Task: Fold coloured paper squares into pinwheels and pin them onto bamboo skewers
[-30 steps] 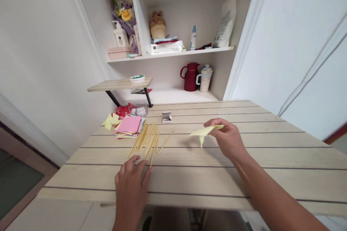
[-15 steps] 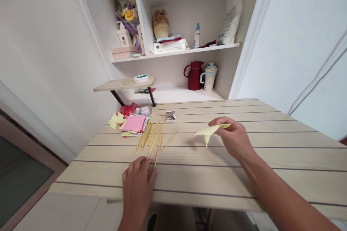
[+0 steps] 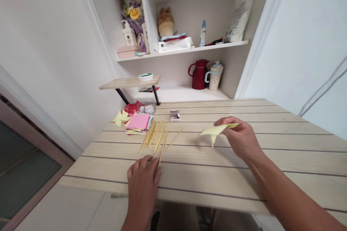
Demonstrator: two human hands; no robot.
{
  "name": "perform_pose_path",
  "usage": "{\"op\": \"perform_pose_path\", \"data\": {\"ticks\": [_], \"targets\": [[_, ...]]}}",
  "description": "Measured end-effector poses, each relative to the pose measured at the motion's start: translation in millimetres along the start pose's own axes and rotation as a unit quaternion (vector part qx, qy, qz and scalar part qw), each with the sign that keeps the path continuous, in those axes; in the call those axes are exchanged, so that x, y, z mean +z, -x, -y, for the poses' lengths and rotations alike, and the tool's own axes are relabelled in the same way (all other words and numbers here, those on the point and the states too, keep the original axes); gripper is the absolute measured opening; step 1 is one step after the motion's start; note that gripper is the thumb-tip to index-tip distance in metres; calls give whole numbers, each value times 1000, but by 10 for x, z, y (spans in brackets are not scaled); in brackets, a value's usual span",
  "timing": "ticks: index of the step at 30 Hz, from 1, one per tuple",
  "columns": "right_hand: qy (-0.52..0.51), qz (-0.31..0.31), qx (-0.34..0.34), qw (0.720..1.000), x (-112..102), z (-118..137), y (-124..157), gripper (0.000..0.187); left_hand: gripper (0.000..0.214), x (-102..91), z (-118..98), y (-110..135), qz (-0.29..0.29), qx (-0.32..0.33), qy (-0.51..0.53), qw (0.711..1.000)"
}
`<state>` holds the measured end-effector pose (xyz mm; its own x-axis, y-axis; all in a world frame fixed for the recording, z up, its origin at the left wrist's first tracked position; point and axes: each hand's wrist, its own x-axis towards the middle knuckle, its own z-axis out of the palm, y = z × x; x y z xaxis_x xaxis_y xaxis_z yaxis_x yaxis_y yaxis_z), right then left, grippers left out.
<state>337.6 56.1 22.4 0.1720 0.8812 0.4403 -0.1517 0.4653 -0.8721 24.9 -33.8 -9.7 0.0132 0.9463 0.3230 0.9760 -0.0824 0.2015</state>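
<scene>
My right hand (image 3: 238, 135) pinches a folded yellow paper (image 3: 217, 130) above the table, one point of the paper hanging down. At the near side of the sticks, my left hand (image 3: 143, 175) lies low on the table, its thumb and forefinger closed on the near end of a thin wooden stick (image 3: 162, 153). Beyond it lies a loose bundle of wooden sticks (image 3: 153, 135), and one stick (image 3: 174, 139) rests apart on the right. A stack of coloured square papers (image 3: 138, 122) with pink on top sits behind the bundle. Another folded yellow paper (image 3: 120, 117) is left of the stack.
A small open box (image 3: 175, 115) stands mid-table. Behind the stack are red material (image 3: 132, 108) and a clear packet (image 3: 148, 109). A raised wooden stand (image 3: 124, 82) bears a round tin (image 3: 145, 76). A red jug (image 3: 200, 75) and a lidded cup (image 3: 215, 76) stand at the back.
The whole view has shifted slightly, so things appear further right. My left thumb and forefinger have drawn closer together on the stick; the right hand still holds the yellow paper.
</scene>
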Motion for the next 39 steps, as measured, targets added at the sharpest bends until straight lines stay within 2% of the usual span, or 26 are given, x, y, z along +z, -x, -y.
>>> {"op": "perform_pose_path", "data": {"ticks": [7, 13, 17, 20, 25, 29, 35, 39], "targets": [[-24, 0, 11, 1000, -8, -23, -7, 14, 28, -3, 45, 58, 10, 17, 25, 999], [-24, -2, 18, 1000, -14, -36, -7, 14, 28, -15, 225, 111, 20, 49, 106, 993], [-19, -2, 25, 999, -14, -48, -4, 14, 27, -106, 291, -56, -26, 25, 191, 981], [-18, 2, 27, 999, -22, -62, -4, 15, 22, -169, 201, -302, -77, -6, 133, 988], [-23, 3, 29, 999, -23, -66, -2, 17, 19, -158, 42, -742, -1, 9, 28, 1000], [-29, -2, 27, 999, -13, -49, 1, 18, 22, -123, 131, -944, 26, 11, 36, 999], [-30, 9, 32, 999, -2, -12, 3, 16, 16, -82, 226, -928, 35, 28, 78, 996], [-22, 5, 38, 999, 8, 10, 4, 15, 11, -50, 171, -862, 45, 26, 36, 998]]}}
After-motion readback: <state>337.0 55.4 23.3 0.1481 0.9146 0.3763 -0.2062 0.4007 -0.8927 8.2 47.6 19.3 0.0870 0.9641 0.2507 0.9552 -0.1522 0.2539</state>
